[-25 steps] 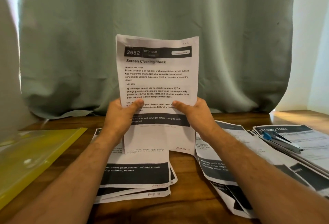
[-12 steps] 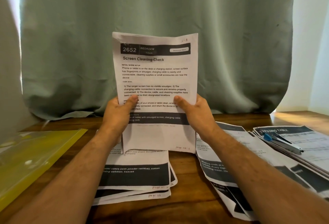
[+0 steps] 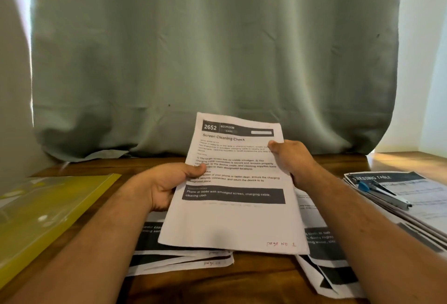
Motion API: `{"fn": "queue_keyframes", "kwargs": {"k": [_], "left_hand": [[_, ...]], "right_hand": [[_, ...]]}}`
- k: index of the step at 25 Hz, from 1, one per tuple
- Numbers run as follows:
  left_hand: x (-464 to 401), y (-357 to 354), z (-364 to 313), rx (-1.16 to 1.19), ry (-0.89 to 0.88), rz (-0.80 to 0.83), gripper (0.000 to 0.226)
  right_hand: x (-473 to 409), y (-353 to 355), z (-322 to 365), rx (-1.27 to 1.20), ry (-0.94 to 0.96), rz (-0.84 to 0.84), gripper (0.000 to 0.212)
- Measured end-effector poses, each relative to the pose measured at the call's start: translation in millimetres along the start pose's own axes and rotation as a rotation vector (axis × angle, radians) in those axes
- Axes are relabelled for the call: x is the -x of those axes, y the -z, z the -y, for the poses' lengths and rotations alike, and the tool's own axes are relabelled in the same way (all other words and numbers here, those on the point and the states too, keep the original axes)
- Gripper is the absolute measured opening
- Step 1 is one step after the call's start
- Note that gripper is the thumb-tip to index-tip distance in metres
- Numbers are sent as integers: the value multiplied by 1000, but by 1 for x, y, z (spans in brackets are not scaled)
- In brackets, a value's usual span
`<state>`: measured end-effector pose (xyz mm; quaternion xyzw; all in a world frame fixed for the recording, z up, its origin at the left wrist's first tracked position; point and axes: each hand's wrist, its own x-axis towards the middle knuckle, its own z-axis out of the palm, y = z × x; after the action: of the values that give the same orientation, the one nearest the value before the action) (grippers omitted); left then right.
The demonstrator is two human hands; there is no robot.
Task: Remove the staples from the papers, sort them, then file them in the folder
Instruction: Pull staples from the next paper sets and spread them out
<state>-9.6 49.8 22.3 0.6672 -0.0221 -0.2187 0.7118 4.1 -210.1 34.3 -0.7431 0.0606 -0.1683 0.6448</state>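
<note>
Both hands hold a printed sheet [image 3: 232, 183] headed "Screen Cleaning Check" tilted low over a paper pile [image 3: 179, 257] on a wooden table [image 3: 266, 279]; left hand [image 3: 169, 183] pinches its left edge, right hand [image 3: 292, 158] its right edge, and a yellow folder [image 3: 48, 212] lies at the left

Two bare forearms enter from the lower corners of the frame, sleeveless, with no watch, rings or gloves on left hand [image 3: 167, 184] or right hand [image 3: 294, 158].

Tilted "Screen Cleaning Check" sheet [image 3: 232, 197] above sorted paper piles [image 3: 183, 259]
</note>
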Motion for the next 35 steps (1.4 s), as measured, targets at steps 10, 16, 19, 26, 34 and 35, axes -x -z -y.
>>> {"fn": "queue_keyframes", "kwargs": {"k": [10, 16, 19, 26, 34, 35], "left_hand": [[-21, 12, 4, 118, -188, -309, 28], [-23, -2, 7, 120, -229, -319, 25], [-20, -13, 8, 102, -214, -325, 17], [-9, -43, 10, 74, -221, -275, 14], [-32, -109, -7, -80, -242, -134, 19], [-39, -114, -2, -124, -232, -125, 20]], "right_hand": [[6, -5, -10, 41, -303, 411, 27], [4, 1, -7, -66, -224, 375, 31], [4, 2, -10, -46, -223, 310, 29], [19, 30, -8, -19, -185, 201, 31], [13, 139, -42, 948, 79, -402, 32], [15, 146, -49, 1103, 45, -411, 26]]}}
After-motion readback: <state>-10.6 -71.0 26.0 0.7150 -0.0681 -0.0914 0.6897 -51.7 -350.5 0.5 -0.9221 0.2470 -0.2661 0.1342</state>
